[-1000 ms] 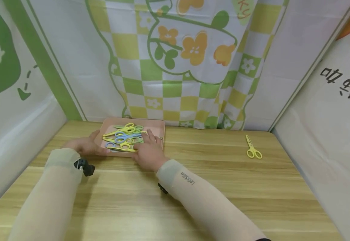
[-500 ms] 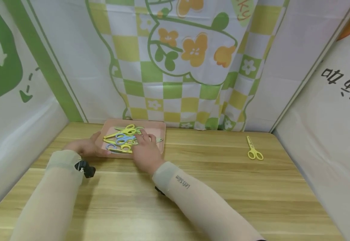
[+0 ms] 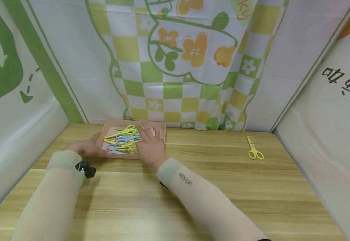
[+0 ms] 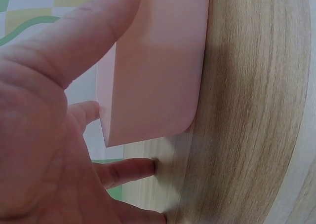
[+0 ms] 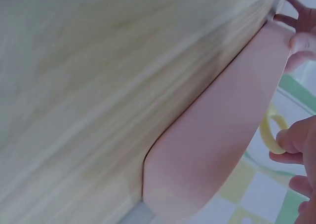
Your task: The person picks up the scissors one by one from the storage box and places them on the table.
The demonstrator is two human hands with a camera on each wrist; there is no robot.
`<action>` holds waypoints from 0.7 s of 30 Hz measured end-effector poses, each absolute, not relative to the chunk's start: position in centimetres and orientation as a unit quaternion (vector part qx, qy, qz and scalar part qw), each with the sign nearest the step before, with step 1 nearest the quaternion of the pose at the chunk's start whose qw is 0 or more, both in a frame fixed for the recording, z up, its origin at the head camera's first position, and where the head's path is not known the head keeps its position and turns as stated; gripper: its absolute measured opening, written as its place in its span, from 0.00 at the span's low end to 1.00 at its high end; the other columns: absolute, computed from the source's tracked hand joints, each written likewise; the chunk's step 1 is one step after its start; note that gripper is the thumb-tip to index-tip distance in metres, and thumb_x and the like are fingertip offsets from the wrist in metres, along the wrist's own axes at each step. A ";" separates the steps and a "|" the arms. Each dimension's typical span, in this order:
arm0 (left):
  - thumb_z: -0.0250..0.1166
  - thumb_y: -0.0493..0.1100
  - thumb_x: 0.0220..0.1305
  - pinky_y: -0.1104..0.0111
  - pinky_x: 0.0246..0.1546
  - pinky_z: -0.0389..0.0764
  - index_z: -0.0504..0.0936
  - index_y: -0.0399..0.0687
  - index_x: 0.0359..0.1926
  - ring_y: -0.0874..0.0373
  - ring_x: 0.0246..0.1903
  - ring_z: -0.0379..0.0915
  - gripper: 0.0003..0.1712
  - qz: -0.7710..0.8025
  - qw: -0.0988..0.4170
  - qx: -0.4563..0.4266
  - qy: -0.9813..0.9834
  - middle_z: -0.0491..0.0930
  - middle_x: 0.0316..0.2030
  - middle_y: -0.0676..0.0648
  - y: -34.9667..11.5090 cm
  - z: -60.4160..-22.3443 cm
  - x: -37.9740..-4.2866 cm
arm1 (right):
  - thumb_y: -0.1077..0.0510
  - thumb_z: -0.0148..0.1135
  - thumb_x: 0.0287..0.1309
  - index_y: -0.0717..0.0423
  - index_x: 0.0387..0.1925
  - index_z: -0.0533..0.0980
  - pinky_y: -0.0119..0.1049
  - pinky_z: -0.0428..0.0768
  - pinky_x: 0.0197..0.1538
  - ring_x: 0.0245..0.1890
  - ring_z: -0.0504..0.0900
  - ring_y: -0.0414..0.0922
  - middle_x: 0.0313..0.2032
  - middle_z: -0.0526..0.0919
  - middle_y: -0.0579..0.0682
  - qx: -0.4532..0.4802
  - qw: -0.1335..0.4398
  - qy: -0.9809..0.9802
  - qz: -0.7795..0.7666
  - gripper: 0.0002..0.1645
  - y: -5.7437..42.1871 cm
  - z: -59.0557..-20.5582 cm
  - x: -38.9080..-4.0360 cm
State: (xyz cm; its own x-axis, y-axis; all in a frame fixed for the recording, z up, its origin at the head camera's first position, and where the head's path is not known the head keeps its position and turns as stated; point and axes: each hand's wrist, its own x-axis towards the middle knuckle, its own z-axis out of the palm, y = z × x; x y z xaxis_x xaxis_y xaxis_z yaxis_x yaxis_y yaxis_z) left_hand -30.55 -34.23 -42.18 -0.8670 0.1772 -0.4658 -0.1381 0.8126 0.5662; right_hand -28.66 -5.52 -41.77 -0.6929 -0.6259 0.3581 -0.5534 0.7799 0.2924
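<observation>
A shallow pink tray [image 3: 154,125] at the back left of the table holds several scissors in yellow, blue and green. My left hand [image 3: 86,147] is at its front left corner. In the left wrist view the thumb lies along the front wall [image 4: 158,81], one finger touches the side, and other fingers spread straight onto the table. My right hand [image 3: 151,147] is over the right part of the tray. The right wrist view shows its thumb and a finger pinching the yellow handle loop of scissors [image 5: 266,135]; their blades are hidden. Blue scissors [image 3: 122,138] lie among the pile.
A lone pair of yellow scissors [image 3: 252,149] lies on the wooden table [image 3: 211,174] at the right, blades pointing away. Behind the tray hangs a green and yellow checked curtain [image 3: 175,90]. White printed panels stand at both sides.
The right hand first drew slightly left over the tray, then shifted back right. The yellow scissors at the tray's front have shifted under it. The left hand stays at the corner.
</observation>
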 end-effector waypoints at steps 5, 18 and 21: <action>0.69 0.68 0.56 0.31 0.63 0.38 0.22 0.35 0.74 0.18 0.67 0.28 0.76 0.293 0.250 0.019 0.923 0.28 0.69 0.18 -33.4 -40.9 -29.7 | 0.56 0.58 0.61 0.41 0.18 0.80 0.64 0.49 0.68 0.75 0.48 0.52 0.71 0.64 0.51 0.316 0.229 -0.919 -0.048 0.16 -4.6 -41.8 -29.2; 0.71 0.69 0.53 0.32 0.64 0.38 0.21 0.36 0.74 0.20 0.68 0.29 0.79 0.309 0.254 0.016 0.917 0.28 0.70 0.19 -33.6 -41.4 -30.1 | 0.51 0.61 0.65 0.46 0.20 0.85 0.63 0.53 0.64 0.73 0.52 0.55 0.70 0.67 0.50 0.206 0.195 -0.942 0.180 0.18 -2.6 -42.3 -30.2; 0.72 0.71 0.50 0.32 0.64 0.38 0.20 0.38 0.75 0.20 0.68 0.28 0.81 0.316 0.255 0.012 0.914 0.28 0.71 0.20 -33.8 -41.9 -30.5 | 0.52 0.61 0.65 0.46 0.20 0.85 0.62 0.51 0.64 0.74 0.50 0.55 0.71 0.65 0.51 0.194 0.187 -0.938 0.217 0.18 -2.2 -42.5 -30.5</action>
